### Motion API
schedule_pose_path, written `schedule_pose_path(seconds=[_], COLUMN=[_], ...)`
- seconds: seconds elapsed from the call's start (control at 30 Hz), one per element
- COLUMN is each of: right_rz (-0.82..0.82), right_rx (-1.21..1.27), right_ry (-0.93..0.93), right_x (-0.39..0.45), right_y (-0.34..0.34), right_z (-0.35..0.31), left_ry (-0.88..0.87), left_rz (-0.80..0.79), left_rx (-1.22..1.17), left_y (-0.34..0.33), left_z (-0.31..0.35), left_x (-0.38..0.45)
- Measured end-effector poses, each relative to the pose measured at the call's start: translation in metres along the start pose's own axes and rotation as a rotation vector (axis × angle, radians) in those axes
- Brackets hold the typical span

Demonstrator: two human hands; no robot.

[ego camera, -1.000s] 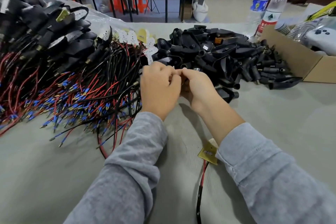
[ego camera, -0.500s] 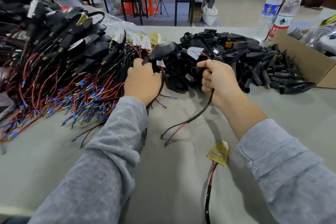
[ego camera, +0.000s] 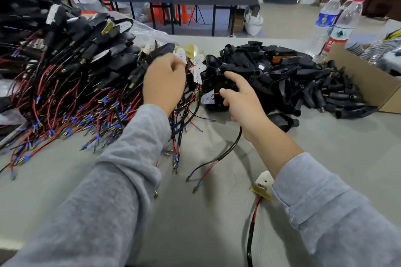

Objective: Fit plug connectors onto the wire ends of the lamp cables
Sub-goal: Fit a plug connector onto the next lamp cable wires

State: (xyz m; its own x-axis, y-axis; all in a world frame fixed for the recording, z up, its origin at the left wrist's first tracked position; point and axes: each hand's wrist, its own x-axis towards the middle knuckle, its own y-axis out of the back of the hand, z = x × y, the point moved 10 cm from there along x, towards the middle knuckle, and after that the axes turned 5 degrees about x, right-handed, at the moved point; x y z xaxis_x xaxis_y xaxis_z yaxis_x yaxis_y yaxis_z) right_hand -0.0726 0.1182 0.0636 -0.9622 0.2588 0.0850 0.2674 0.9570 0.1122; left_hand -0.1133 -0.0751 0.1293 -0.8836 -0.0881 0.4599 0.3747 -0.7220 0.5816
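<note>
Left hand (ego camera: 165, 84) curled among piled lamp cables (ego camera: 71, 93) on counter (ego camera: 217, 223); right hand (ego camera: 243, 102) spread, black lead trailing beneath toward plug connectors (ego camera: 338, 91). Risk: snagging tangled neighbouring wires.

On the table (ego camera: 325, 169) before you, the heap of lamp cables (ego camera: 65, 84) lies to your left and the pile of plug connectors (ego camera: 282, 78) to your right, your left hand (ego camera: 165, 84) and right hand (ego camera: 243, 102) between them. One loose cable (ego camera: 219, 158) runs from under your right hand toward you. A cardboard box (ego camera: 364, 80) sits right of the connectors, with two bottles (ego camera: 338, 21) behind it.
</note>
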Motion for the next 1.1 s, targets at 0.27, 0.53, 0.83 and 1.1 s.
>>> schedule_pose_path(seconds=[0.27, 0.53, 0.83, 1.1], right_rz=[0.155, 0.409, 0.324, 0.001], right_rx=[0.089, 0.299, 0.479, 0.738], right_ry=[0.038, 0.036, 0.022, -0.112], right_x=[-0.010, -0.025, -0.016, -0.013], right_y=[0.064, 0.110, 0.097, 0.073], right_z=[-0.015, 0.010, 0.028, 0.033], left_ry=[0.153, 0.111, 0.035, 0.336], left_rz=[-0.405, -0.394, -0.282, -0.262], left_rx=[-0.040, 0.111, 0.153, -0.500], left_y=[-0.102, -0.128, -0.133, -0.137], left_z=[0.011, 0.022, 0.003, -0.017], left_x=[-0.059, -0.072, -0.060, -0.060])
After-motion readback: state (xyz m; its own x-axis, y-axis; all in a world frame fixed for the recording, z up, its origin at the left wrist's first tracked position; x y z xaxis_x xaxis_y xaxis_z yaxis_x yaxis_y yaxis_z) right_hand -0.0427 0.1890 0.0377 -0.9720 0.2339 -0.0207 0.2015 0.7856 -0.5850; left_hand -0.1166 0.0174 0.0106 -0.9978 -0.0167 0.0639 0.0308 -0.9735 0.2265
